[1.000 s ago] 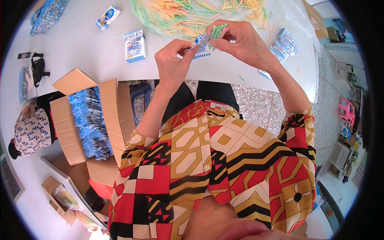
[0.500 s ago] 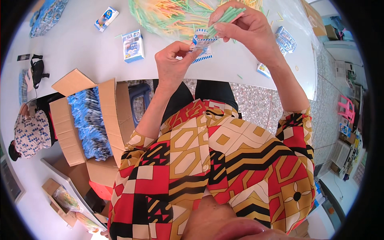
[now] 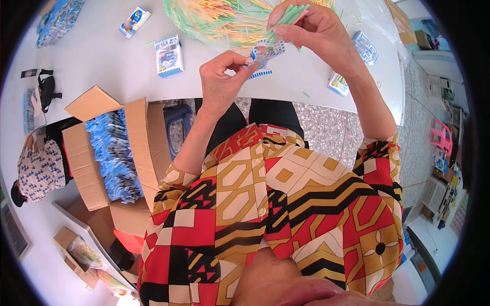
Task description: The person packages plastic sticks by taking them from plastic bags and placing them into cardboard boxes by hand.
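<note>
My left hand [image 3: 224,76] pinches a small blue-and-white plastic packet [image 3: 269,49] by its lower end, over the table. Thumb and fingers of my right hand [image 3: 319,35] are closed around a bundle of thin pastel sticks [image 3: 291,16], mostly green with a pink one. The lower ends of the sticks come down close to the packet's upper edge; whether any are inside it I cannot tell. Beneath the packet, another blue-striped packet [image 3: 261,72] lies partly covered. Beyond my hands, a clear plastic bag [image 3: 178,20] lies spread with many loose green, yellow and orange sticks [image 3: 219,21].
On the white table [image 3: 122,64] lie a stack of packets [image 3: 169,56], a single packet [image 3: 135,22] and more packets at right [image 3: 365,48]. An open cardboard box [image 3: 137,148] full of blue packets stands at my left. Another person [image 3: 43,168] is at the far left.
The packet in my left hand has shifted slightly right and shows more of its striped edge. My right hand and the sticks have moved a little up and left.
</note>
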A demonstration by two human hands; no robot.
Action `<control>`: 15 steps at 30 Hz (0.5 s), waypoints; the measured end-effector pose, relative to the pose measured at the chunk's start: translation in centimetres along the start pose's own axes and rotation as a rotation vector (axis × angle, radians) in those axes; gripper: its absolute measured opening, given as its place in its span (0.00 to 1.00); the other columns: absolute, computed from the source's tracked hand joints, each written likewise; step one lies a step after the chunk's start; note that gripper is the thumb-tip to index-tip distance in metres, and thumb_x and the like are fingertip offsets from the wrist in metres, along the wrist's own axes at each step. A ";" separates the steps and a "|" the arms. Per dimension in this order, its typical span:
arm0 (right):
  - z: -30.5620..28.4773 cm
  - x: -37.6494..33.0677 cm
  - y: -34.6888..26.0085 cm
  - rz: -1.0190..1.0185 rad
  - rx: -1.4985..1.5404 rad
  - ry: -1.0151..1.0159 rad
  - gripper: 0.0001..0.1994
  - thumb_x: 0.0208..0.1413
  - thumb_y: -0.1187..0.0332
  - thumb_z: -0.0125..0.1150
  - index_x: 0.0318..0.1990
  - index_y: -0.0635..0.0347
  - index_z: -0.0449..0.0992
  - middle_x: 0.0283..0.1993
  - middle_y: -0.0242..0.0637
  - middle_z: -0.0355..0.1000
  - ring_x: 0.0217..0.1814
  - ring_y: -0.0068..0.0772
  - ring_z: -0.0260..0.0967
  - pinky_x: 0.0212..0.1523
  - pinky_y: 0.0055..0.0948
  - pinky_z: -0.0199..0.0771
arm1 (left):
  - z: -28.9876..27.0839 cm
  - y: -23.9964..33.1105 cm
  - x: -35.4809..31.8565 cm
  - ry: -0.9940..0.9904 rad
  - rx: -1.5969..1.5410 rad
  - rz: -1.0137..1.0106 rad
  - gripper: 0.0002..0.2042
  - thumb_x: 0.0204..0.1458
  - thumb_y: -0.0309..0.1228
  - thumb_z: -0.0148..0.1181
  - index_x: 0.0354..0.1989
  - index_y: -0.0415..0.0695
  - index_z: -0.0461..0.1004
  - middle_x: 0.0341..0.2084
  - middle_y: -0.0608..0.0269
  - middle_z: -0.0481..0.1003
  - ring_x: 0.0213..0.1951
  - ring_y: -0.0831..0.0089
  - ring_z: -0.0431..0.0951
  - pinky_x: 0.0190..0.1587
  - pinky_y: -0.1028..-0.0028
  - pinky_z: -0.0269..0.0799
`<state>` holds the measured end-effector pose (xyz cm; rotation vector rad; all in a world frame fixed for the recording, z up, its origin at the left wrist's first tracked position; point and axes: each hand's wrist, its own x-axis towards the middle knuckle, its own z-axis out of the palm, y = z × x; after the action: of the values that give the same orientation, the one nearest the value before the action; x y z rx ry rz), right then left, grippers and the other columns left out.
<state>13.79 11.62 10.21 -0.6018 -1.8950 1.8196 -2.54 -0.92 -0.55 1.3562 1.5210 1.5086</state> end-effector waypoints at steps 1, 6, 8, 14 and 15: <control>0.1 -0.1 0.1 0.000 0.001 0.001 0.05 0.53 0.75 0.59 0.37 0.63 0.73 0.29 0.26 0.70 0.29 0.12 0.64 0.30 0.14 0.62 | 0.0 0.0 0.0 0.000 0.009 0.010 0.05 0.42 0.22 0.67 0.25 0.38 0.75 0.17 0.68 0.75 0.21 0.86 0.72 0.23 0.84 0.65; 0.3 -0.6 -0.6 -0.030 -0.038 0.003 0.05 0.53 0.76 0.59 0.38 0.62 0.73 0.28 0.25 0.70 0.29 0.10 0.63 0.29 0.13 0.61 | -0.1 0.5 0.1 -0.034 -0.048 -0.094 0.05 0.43 0.23 0.66 0.25 0.38 0.76 0.18 0.68 0.75 0.21 0.86 0.71 0.23 0.85 0.65; 0.5 -0.8 -0.5 -0.042 -0.080 0.022 0.05 0.53 0.76 0.59 0.38 0.62 0.73 0.28 0.25 0.70 0.29 0.10 0.62 0.28 0.13 0.60 | -0.1 0.6 0.1 -0.045 -0.064 -0.124 0.04 0.44 0.23 0.66 0.26 0.38 0.76 0.18 0.68 0.75 0.21 0.87 0.70 0.23 0.85 0.65; 0.3 0.1 0.0 -0.448 -0.220 -0.140 0.06 0.53 0.74 0.59 0.39 0.60 0.74 0.29 0.25 0.71 0.26 0.10 0.60 0.27 0.13 0.59 | 0.0 0.3 0.0 -0.062 -0.105 -0.150 0.04 0.45 0.23 0.66 0.26 0.38 0.76 0.18 0.68 0.75 0.21 0.88 0.69 0.24 0.85 0.64; 0.6 -0.7 -1.4 0.012 -0.358 -0.065 0.06 0.53 0.74 0.59 0.39 0.59 0.74 0.30 0.26 0.71 0.26 0.10 0.59 0.27 0.13 0.59 | 0.0 0.1 0.0 -0.067 -0.114 -0.148 0.04 0.45 0.23 0.66 0.26 0.38 0.76 0.18 0.68 0.75 0.21 0.88 0.69 0.24 0.85 0.64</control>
<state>14.05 10.68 11.53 -0.6783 -2.2871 1.5316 -2.53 -0.94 -0.49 1.1904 1.4383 1.4212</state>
